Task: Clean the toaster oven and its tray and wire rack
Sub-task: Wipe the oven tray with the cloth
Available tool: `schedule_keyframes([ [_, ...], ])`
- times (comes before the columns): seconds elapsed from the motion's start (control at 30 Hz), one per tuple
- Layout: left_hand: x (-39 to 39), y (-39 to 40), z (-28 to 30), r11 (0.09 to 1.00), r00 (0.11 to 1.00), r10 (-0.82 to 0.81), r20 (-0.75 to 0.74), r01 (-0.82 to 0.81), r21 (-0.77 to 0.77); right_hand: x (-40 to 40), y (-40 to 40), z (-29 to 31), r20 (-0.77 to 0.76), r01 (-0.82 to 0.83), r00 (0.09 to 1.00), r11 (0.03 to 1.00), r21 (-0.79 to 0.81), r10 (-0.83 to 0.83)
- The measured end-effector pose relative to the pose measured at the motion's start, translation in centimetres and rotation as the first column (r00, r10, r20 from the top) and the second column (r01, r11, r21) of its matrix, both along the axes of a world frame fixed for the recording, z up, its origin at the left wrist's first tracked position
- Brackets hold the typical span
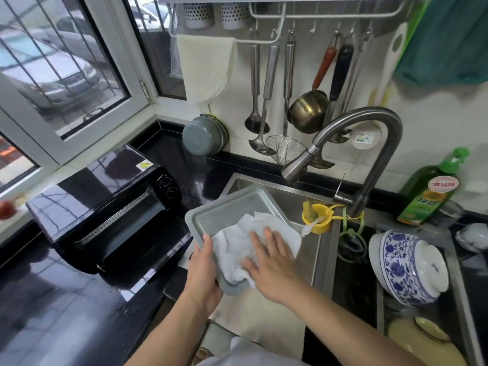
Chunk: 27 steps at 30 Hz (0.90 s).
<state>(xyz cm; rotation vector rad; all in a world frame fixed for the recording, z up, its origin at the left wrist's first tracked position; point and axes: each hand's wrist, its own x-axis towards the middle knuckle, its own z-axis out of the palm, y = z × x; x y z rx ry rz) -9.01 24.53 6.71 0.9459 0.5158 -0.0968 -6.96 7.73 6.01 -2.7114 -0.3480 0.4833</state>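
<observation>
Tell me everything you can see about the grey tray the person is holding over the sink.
The tray is a shallow, grey, metal-looking rectangle with rounded corners and a flat raised rim. It is held tilted over the steel sink, one corner pointing at the faucet. The left hand grips its near-left rim, thumb on top. A crumpled white cloth lies inside, pressed flat by the right hand.

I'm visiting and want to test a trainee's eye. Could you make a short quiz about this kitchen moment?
1. True or false: the toaster oven door is closed.
2. Which hand presses the white cloth? A) left hand B) right hand
3. The gray tray is held over the ____.

Key: 1 false, it hangs open. 2 B; the left hand grips the tray's edge. 3 sink.
</observation>
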Motion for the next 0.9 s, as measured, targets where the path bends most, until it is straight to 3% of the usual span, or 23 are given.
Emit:
schedule_keyframes([
  [0.07, -0.3, -0.6, 0.0, 0.997, 1.000, -0.026, 0.015, 0.025, 0.074, -1.6, 2.1, -0.4, 0.051, -0.014, 0.999, 1.000, 0.011, 0.013],
  [0.17, -0.4, -0.6, 0.0, 0.950, 0.996, 0.030, -0.082, -0.003, 0.313, -4.1, 4.5, -0.9, 0.152, -0.205, 0.971, 0.972, 0.114, 0.186],
  [0.27, -0.5, 0.1, 0.2, 0.987, 0.993, 0.094, -0.073, -0.083, 0.137, -2.9, 2.0, -0.8, 0.212, -0.111, 0.972, 0.994, 0.020, 0.105],
  [0.33, -0.5, 0.4, 0.4, 0.994, 0.997, 0.075, 0.008, -0.075, 0.080, -0.7, -1.3, -0.8, 0.153, 0.008, 0.988, 0.996, -0.089, 0.006],
  [0.43, -0.9, 0.3, 0.4, 0.998, 0.996, 0.044, 0.075, -0.046, 0.033, 2.2, -3.2, 0.0, 0.040, -0.036, 0.998, 0.978, -0.207, 0.046],
  [0.57, -0.6, -0.3, 0.8, 0.995, 0.995, 0.049, 0.082, -0.055, 0.083, 1.5, -1.2, 1.3, 0.099, 0.069, 0.993, 0.993, -0.093, -0.060],
  [0.67, -0.5, -0.9, 1.5, 0.988, 0.998, 0.054, 0.026, -0.057, 0.145, -2.8, 0.6, 1.4, 0.183, 0.047, 0.982, 0.999, 0.002, -0.046],
  [0.77, -1.0, -1.0, 1.3, 0.953, 0.998, 0.039, -0.053, -0.021, 0.303, -4.7, 2.0, 1.1, 0.128, 0.031, 0.991, 0.999, 0.031, -0.035],
  [0.9, -1.4, -1.5, 1.8, 0.985, 0.998, -0.036, 0.050, 0.026, 0.173, 0.0, -0.5, 1.3, 0.056, 0.187, 0.982, 0.978, -0.097, -0.182],
])
